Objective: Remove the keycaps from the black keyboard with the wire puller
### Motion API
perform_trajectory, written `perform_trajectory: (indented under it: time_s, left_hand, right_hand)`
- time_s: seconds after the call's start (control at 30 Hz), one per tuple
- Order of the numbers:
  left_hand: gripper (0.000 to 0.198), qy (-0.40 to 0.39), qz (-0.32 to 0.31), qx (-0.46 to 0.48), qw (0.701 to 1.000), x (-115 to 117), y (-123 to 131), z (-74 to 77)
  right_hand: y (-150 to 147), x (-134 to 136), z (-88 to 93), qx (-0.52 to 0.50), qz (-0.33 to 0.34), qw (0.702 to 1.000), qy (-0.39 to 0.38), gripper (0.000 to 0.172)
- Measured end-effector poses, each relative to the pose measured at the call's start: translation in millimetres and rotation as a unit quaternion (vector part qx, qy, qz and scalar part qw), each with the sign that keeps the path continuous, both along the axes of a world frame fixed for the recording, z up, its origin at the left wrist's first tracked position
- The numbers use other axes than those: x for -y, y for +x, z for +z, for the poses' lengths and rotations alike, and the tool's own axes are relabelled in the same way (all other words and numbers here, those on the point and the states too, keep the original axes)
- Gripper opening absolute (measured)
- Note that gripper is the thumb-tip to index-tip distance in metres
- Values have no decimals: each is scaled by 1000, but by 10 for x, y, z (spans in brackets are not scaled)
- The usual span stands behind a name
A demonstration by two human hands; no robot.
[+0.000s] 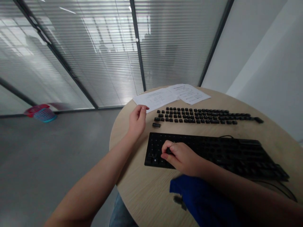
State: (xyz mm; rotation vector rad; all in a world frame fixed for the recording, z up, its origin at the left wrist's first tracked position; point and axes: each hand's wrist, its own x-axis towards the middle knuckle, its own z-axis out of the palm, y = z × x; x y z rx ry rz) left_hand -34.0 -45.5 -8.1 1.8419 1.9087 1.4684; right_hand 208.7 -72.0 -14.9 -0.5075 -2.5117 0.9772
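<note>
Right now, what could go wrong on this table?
1. The left hand is close to the loose keycaps; a brush could knock some out of their rows.
2. The right forearm reaches across the blue cloth; if it catches, it might drag the cloth over the small dark pieces beside it.
3. The right hand is over the keyboard; pressing down might shift it.

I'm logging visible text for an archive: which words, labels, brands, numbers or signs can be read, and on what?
Words or numbers: none readable.
Windows logo: a key on the black keyboard.
Left printed sheet and right printed sheet: too blurred to read.
Loose keycaps: any markings too small.
</note>
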Motion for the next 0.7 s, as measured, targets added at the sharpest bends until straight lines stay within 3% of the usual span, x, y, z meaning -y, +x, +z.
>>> perform_trajectory:
  time_s: [0.1, 0.17, 0.43, 0.7]
  left_hand:
    - [38, 32, 30, 36, 998, 13, 14, 1]
    - [36, 15, 17, 18, 1000, 23, 41, 4]
    - [14, -111, -113, -164, 974, -22, -43, 1]
    - [21, -160, -157, -230, 947, -69, -79, -59]
  right_hand:
    - [10, -5, -13, -14, -3, 1000, -6, 10]
    - [18, -6, -26, -25, -7, 1000, -3, 11]
    - [40, -2, -40, -36, -15, 999, 7, 14]
    - [34, 10, -31, -34, -9, 999, 8, 13]
